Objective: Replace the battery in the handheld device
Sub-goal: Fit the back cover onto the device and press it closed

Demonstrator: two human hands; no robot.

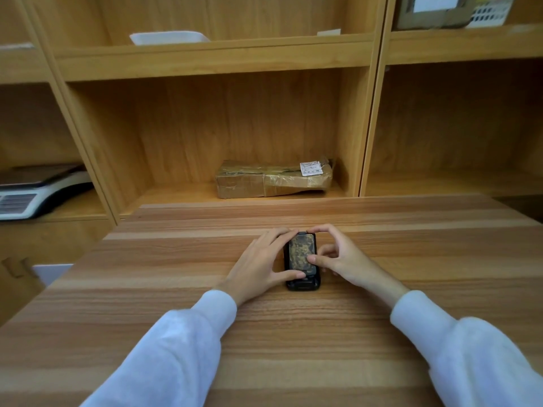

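A small black handheld device [302, 284] lies flat on the wooden table [176, 289], long axis pointing away from me. A dark battery with a worn, mottled yellowish face [299, 249] sits in its back. My left hand [258, 265] holds the device's left side, fingers at its far corner and thumb at its near left edge. My right hand [340, 257] grips from the right, index finger curled over the far end and thumb pressing on the battery's right side. Both arms wear white sleeves.
Wooden shelving stands behind the table. A taped cardboard parcel [273, 179] lies in the middle compartment, a weighing scale [32, 189] in the left one, a white tray [169, 38] above, and a box with a basket [452, 10] at top right.
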